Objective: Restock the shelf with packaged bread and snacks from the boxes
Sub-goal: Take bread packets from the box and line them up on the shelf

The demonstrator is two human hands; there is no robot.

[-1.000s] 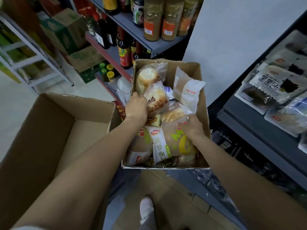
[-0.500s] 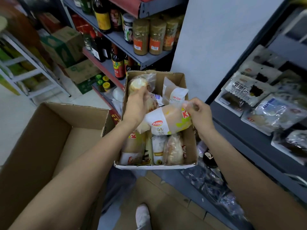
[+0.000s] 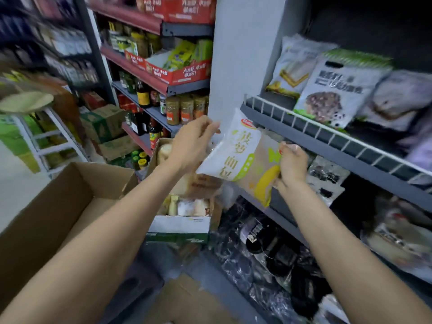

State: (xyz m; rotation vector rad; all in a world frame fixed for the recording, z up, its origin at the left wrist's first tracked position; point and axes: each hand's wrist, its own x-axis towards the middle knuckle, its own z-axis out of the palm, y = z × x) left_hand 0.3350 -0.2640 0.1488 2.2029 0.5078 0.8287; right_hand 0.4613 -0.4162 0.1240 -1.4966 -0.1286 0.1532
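The bread packet [image 3: 243,157], a white and tan bag with green and yellow print, is being carried in mid-air between both hands, above the open box of bread [image 3: 184,199] and just in front of the wire-fronted shelf [image 3: 304,127] on the right. The step in hand appears to be the transfer from box to shelf: the packet is clear of the box but is not yet resting on any shelf. The left hand [image 3: 191,143] is holding the packet's upper left edge, with fingers curled toward that edge; blur is hiding the exact contact. The right hand [image 3: 292,164] is gripping the packet's lower right side, with fingers wrapped over the face and the thumb behind. Both forearms are reaching forward and upward, with the right one extending closer to the shelving. The packet is tilting, with its top end pointing up toward the shelf rail. The next move probably calls for raising the packet over the white wire rail, or lowering it to the tier beneath, and then seating it beside the packaged goods [image 3: 332,94] already standing there. Which tier is intended cannot be told. A large empty carton [image 3: 58,206] is sitting open at the left, well apart from the packet.
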